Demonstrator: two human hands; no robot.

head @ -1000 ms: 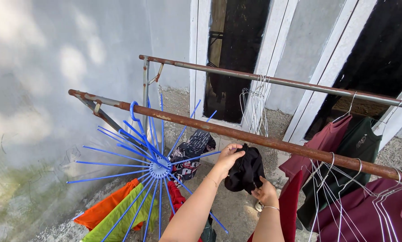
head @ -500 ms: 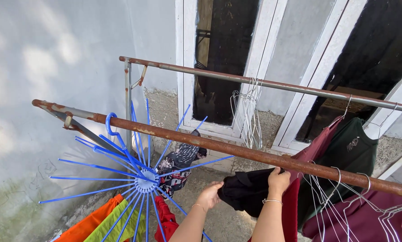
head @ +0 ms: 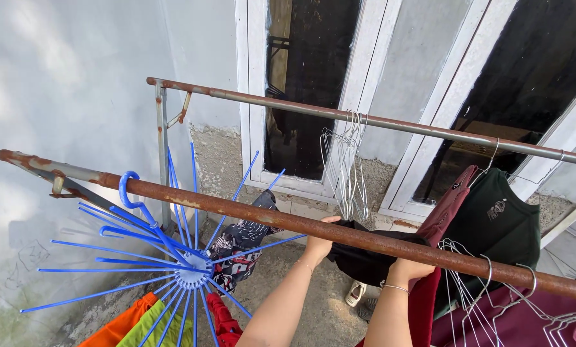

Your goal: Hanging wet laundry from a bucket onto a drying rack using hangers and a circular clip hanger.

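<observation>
While hands [head: 358, 257] grip black garment [head: 365, 260] at rusty rail [head: 236, 209]: grey wall [head: 63, 96], concrete ground [head: 326, 308].

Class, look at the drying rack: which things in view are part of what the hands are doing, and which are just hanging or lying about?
In hand:
left hand
right hand
black garment
near rusty rail

Just about:
blue spoke hanger
empty wire hangers
green shirt
maroon clothes
sandals
</observation>
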